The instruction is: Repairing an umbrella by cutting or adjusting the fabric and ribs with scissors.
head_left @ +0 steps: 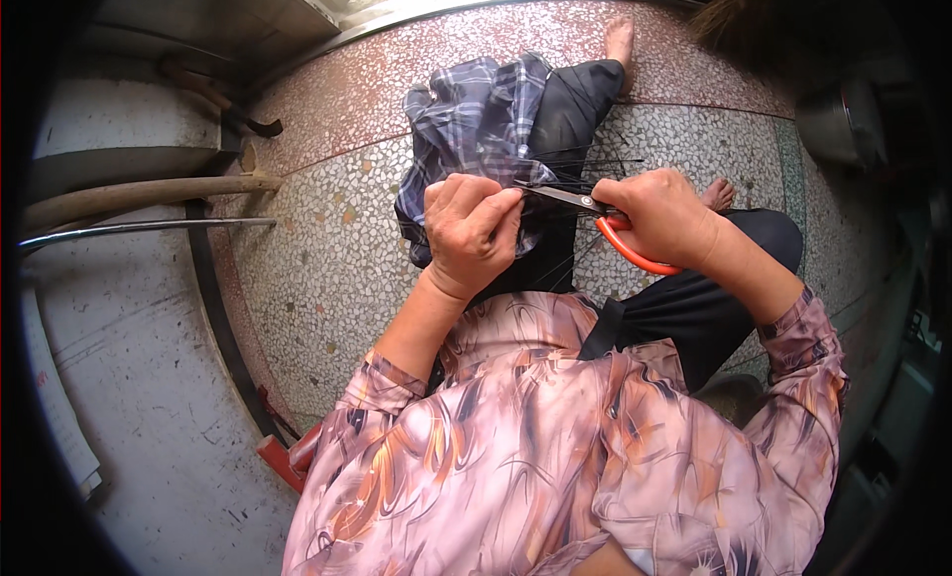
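My right hand (656,214) is closed on a pair of scissors (633,252) with orange-red handles. Their dark blades point left, with the tips at the pinched thumb and forefinger of my left hand (466,224). Whatever those fingers hold is too small to make out. Below and beyond the left hand, a dark plaid cloth (476,110) lies bunched over my outstretched leg in dark trousers (570,110). Several thin black strands (607,162) stick out behind the blades, over the leg and the floor.
Speckled terrazzo floor (327,249) surrounds my legs. At the left, a wooden pole (149,192) and a thin metal rod (149,229) jut inward above a grey surface (129,348). A metal pot-like vessel (843,125) stands far right. A red object (288,459) sits near my left elbow.
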`<state>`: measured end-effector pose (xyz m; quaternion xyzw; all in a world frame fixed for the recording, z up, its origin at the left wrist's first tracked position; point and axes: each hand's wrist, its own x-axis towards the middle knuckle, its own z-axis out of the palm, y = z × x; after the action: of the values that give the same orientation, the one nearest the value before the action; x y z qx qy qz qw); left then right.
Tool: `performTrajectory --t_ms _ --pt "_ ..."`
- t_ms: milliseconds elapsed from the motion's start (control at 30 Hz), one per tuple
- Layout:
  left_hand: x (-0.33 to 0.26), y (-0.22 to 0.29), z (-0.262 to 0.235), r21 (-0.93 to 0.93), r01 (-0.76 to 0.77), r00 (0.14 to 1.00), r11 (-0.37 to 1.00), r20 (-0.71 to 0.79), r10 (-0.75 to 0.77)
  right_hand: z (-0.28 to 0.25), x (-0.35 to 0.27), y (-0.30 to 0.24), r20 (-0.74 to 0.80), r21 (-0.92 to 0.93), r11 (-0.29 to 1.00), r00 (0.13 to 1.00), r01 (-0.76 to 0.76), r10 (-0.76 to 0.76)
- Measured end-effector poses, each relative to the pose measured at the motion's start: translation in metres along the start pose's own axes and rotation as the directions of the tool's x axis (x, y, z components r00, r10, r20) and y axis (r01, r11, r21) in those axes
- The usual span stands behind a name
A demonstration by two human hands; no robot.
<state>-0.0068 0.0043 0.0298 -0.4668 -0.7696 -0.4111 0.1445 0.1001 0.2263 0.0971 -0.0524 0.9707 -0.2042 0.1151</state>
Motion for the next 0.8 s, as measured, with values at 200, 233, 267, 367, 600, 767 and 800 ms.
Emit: performTrajectory --t_ms 200,233,267,367,600,767,800 --pt "0.002 -0.004 -0.004 -0.125 0.001 1.000 0.992 0.006 0.000 0.034 -0.021 -0.010 -0.008 0.803 0.591 0.992 -0.071 0.129" --pt "-0.002 -0.008 -0.003 -0.212 0.059 0.998 0.975 0.004 -0.060 0.027 -0.027 -0.010 0.150 0.917 0.338 0.967 -0.214 0.206" --pt "-0.007 -0.012 -0.003 -0.298 0.115 0.993 0.948 0.007 -0.119 0.018 -0.031 -0.010 0.320 0.939 0.053 0.918 -0.340 0.235" --pt "-0.014 -0.011 -0.003 -0.381 0.315 0.948 0.870 0.089 -0.304 0.030 -0.032 0.003 0.163 0.985 -0.098 0.939 -0.139 0.304" --pt "-0.026 -0.023 -0.005 -0.430 0.549 0.830 0.717 0.175 -0.530 0.056 -0.033 -0.011 0.003 0.940 0.307 0.901 -0.151 0.434" --pt "-0.010 -0.030 -0.019 -0.191 0.702 0.709 0.686 0.275 -0.649 0.078 -0.036 -0.014 -0.216 0.729 0.680 0.919 -0.073 0.330" --pt "0.008 -0.023 -0.017 -0.189 0.591 0.806 0.784 0.166 -0.568 0.078 -0.038 -0.015 -0.221 0.729 0.680 0.914 -0.077 0.341"
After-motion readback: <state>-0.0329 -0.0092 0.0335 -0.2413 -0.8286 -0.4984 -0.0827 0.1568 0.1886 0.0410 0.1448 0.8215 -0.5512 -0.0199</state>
